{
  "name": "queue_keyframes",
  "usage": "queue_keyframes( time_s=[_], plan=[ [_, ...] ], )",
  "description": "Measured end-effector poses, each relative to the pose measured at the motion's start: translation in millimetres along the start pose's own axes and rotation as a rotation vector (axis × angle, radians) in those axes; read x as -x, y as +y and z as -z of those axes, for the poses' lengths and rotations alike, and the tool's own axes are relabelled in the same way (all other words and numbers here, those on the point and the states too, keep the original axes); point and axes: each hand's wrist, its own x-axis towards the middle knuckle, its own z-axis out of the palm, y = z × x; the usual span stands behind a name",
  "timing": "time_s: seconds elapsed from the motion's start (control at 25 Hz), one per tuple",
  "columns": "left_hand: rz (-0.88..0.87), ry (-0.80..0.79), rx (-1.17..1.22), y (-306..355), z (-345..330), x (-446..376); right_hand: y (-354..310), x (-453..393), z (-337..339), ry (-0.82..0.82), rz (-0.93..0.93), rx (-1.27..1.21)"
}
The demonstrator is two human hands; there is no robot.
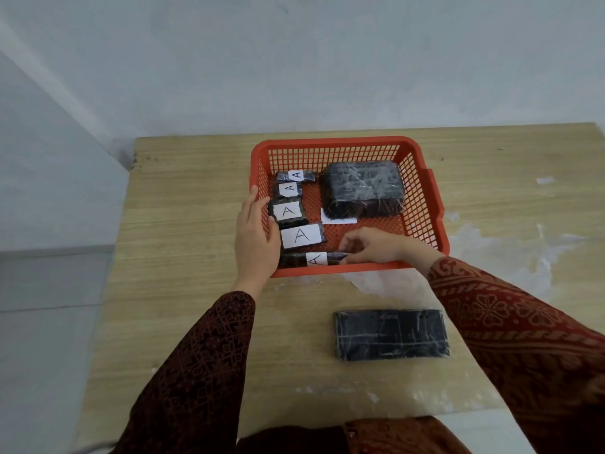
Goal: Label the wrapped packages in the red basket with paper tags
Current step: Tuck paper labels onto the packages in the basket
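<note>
Risk noted: loose tag under large package.
Right grip [366, 249] pinched the nearest tagged package [311, 259]; left grip [255, 237], released, steadied the red basket [435, 204]; I judged the half-covered paper tag [339, 219] could go unattached.

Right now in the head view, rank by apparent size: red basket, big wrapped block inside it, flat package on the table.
1. red basket
2. big wrapped block and flat package look alike; the package lies nearer the camera, so unranked.

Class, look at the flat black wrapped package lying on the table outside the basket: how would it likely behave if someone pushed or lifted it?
The flat package lies broad and low on the table, so it should slide rather than roll or tip. Its glossy, creased wrap suggests a slippery grip. Its straight edges hint at something stiff inside, though weight cannot be judged.
</note>
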Motion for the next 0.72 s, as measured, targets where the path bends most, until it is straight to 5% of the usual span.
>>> queue_keyframes(
  time_s=[0.32,0.44,0.52,0.6,0.72],
  plan=[
    [-0.014,0.009,-0.063,1,-2,0,-2,-7,-6,0.171,-0.016,0.074],
    [-0.074,0.006,-0.288,5,-2,1,-2,-1,-5,0.203,-0.002,0.050],
    [-0.155,0.006,-0.483,9,-3,2,-1,7,-2,0.391,0.043,-0.001],
    [-0.263,-0.009,-0.577,15,-6,1,6,19,2,0.761,0.057,-0.075],
    [-0.395,-0.114,-0.475,29,-20,-5,21,31,10,1.044,-0.060,-0.225]
  ],
)
